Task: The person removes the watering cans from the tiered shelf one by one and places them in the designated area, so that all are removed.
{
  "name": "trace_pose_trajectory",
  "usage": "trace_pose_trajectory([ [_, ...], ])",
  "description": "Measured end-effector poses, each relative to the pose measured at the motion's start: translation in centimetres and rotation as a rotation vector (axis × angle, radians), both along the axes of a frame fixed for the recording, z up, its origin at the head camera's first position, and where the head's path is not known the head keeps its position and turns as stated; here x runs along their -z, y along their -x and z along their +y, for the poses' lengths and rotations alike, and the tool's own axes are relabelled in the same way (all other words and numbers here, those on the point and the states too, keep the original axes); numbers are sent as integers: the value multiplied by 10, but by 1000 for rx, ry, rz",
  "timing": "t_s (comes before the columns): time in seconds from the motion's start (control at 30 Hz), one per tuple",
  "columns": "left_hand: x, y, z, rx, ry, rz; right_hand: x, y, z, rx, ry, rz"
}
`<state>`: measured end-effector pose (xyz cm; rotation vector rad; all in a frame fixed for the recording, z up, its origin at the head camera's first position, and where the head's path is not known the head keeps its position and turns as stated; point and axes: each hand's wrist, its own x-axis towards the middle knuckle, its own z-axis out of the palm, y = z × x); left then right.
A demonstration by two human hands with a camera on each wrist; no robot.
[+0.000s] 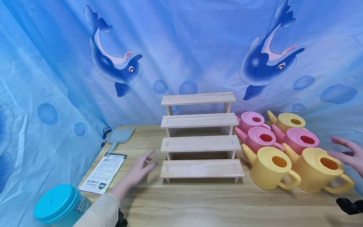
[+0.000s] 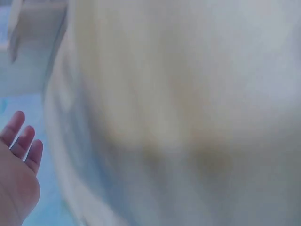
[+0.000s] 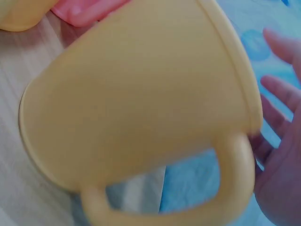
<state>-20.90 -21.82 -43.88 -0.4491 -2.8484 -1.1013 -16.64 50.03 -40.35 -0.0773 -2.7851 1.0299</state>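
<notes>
My left hand [image 1: 139, 168] is held over the table, left of a wooden four-step display stand [image 1: 202, 168], its fingers loosely extended and holding nothing. Pale cloth fills most of the left wrist view, with part of the left hand [image 2: 19, 174] at its edge. At the far right, my right hand [image 1: 350, 153] hovers beside the top of a yellow watering can [image 1: 307, 157], fingers spread. In the right wrist view that can [image 3: 141, 103] shows its body and handle [image 3: 235, 174], and no finger curls round either. Whether the hand touches the can, I cannot tell.
Right of the stand, yellow and pink watering cans cluster, including a front yellow one [image 1: 265, 173] and a pink one [image 1: 256, 142]. On the left lie a grey-blue dustpan-like scoop [image 1: 120, 135], a printed white packet [image 1: 103, 173] and a blue-lidded tub [image 1: 58, 201]. A dolphin-print curtain [image 1: 181, 47] hangs behind.
</notes>
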Motion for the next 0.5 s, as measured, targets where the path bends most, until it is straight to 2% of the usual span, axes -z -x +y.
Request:
trace_pose_trajectory([
  [0.13, -20, 17, -16, -40, 138, 50, -23, 13, -17, -8, -68, -56],
  [0.27, -36, 33, -31, -60, 250, 75, -40, 27, -34, -54, -108, -63],
  [0.4, -53, 46, -35, -48, 312, 85, -51, 38, -47, -90, -147, -81],
  [0.5, -66, 55, -34, -47, 352, 64, -59, 46, -53, -103, -161, -123],
])
